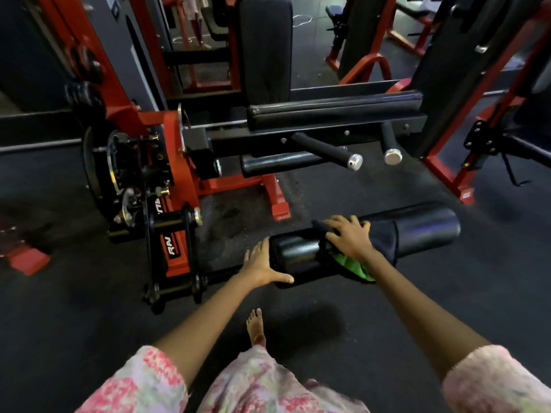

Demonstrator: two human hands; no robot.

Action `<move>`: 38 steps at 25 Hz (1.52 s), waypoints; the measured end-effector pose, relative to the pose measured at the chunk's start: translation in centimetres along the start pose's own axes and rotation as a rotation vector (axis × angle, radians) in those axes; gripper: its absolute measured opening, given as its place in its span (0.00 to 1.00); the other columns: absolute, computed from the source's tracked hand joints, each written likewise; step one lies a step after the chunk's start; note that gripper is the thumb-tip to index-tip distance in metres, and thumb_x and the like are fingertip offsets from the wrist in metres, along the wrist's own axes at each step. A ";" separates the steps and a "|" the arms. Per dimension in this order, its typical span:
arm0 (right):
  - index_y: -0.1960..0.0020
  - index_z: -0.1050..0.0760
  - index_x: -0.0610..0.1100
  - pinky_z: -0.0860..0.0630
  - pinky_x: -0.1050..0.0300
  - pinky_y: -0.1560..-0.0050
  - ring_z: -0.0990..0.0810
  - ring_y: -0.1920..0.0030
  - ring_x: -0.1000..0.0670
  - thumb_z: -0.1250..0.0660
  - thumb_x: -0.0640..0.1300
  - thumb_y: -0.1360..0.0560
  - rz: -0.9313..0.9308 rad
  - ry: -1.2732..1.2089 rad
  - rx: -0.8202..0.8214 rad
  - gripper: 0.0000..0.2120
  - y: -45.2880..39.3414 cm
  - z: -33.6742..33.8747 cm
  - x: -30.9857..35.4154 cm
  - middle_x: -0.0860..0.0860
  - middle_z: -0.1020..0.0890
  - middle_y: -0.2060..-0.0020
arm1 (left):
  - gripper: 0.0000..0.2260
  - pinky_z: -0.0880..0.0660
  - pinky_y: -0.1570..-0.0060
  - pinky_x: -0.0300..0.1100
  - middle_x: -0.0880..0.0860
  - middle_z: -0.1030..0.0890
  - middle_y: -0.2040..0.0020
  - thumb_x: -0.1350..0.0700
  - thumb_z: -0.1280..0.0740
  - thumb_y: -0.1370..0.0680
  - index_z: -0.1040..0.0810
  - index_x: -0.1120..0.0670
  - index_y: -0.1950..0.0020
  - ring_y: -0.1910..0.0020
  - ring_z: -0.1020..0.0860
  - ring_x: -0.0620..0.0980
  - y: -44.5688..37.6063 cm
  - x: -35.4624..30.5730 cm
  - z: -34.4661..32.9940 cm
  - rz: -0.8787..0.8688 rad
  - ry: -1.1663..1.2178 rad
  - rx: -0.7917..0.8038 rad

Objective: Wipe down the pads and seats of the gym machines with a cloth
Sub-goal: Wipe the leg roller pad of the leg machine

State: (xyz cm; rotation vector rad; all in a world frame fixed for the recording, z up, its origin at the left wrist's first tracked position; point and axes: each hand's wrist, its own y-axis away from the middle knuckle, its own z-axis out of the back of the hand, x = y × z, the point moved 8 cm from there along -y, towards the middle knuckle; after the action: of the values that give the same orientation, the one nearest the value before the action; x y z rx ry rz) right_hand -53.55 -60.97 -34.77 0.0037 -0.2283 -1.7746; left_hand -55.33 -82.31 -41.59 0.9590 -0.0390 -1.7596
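Roller pad (423,231), black and cylindrical, lies low across the machine's lever arm, and both hands are on it. The right hand (350,235) lies flat on top of the pad near its middle, fingers spread and straight, pressing a dark cloth (384,241) against the vinyl. That cloth drapes over the pad to the right of the hand and hangs down the near side; a bright green part of it (353,265) shows just below the wrist. The left hand (264,266) rests open against the pad's left end, fingers straight on the end face and the thumb stretched along the near lower edge, holding nothing. Beyond the hands, higher up, a long black bench pad (334,111) runs across the red frame (176,150), with two black handles (325,150) sticking out beneath it. A tall black back pad (265,46) stands farther off. Below the arms, a bare foot (255,324) stands on the dark rubber floor (89,323), and floral sleeves (143,383) cover the upper arms.
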 end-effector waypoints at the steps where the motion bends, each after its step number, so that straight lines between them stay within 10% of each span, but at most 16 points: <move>1: 0.30 0.33 0.55 0.45 0.42 0.33 0.37 0.33 0.43 0.43 0.52 0.22 -0.040 0.020 0.021 0.20 -0.9 -0.1 1.2 0.53 0.32 0.30 | 0.55 0.57 0.26 0.52 0.55 0.50 0.23 0.40 0.25 0.36 0.57 0.56 0.23 0.24 0.53 0.54 0.7 -0.2 0.1 -0.045 -0.084 -0.090; 6: 0.30 0.33 0.55 0.43 0.37 0.34 0.35 0.33 0.43 0.44 0.52 0.24 0.325 0.048 -0.010 0.22 2.2 -2.6 12.1 0.54 0.32 0.30 | 0.49 0.62 0.26 0.47 0.56 0.52 0.23 0.39 0.30 0.31 0.57 0.59 0.24 0.24 0.53 0.51 2.5 -0.4 -1.1 -0.134 -0.290 -0.255; 11: 0.32 0.34 0.56 0.38 0.43 0.42 0.30 0.39 0.44 0.44 0.54 0.33 0.537 0.144 -0.163 0.28 6.9 -3.5 6.8 0.52 0.27 0.34 | 0.48 0.65 0.28 0.44 0.51 0.47 0.23 0.40 0.27 0.33 0.52 0.56 0.24 0.24 0.50 0.47 3.4 -0.1 0.2 -0.257 -0.096 -0.284; 15: 0.31 0.32 0.55 0.42 0.38 0.36 0.34 0.35 0.42 0.47 0.55 0.24 0.055 0.007 -0.058 0.22 1.0 -0.9 6.1 0.53 0.30 0.32 | 0.44 0.55 0.27 0.50 0.51 0.38 0.28 0.40 0.25 0.34 0.44 0.53 0.27 0.26 0.45 0.53 1.9 0.6 2.8 -0.177 0.016 -0.107; 23: 0.34 0.29 0.56 0.32 0.44 0.46 0.29 0.38 0.45 0.41 0.54 0.32 0.730 0.077 -0.082 0.26 5.3 -2.5 7.8 0.53 0.26 0.34 | 0.50 0.43 0.28 0.49 0.53 0.40 0.25 0.37 0.25 0.38 0.46 0.55 0.25 0.27 0.40 0.53 -2.4 -1.4 4.4 0.023 -0.253 0.275; 29: 0.33 0.29 0.52 0.45 0.41 0.33 0.35 0.34 0.43 0.45 0.53 0.22 0.020 0.061 0.052 0.20 -1.7 -0.3 4.2 0.50 0.29 0.33 | 0.52 0.40 0.29 0.50 0.55 0.46 0.23 0.40 0.25 0.35 0.54 0.54 0.23 0.26 0.44 0.56 -2.3 -1.0 2.4 0.147 -0.135 0.435; 38: 0.28 0.36 0.59 0.45 0.47 0.39 0.36 0.32 0.46 0.52 0.57 0.30 0.496 -0.036 -0.031 0.30 4.2 -1.6 5.0 0.56 0.34 0.28 | 0.55 0.63 0.28 0.58 0.57 0.48 0.23 0.40 0.25 0.36 0.58 0.56 0.23 0.24 0.52 0.54 0.4 -1.2 1.3 0.026 -0.264 0.017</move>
State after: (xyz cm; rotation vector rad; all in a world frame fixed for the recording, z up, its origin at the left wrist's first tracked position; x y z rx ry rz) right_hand -50.33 -66.85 -35.03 -0.0996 -0.2064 -1.2846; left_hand -55.73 -82.06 -39.89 0.7302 -0.2350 -1.8534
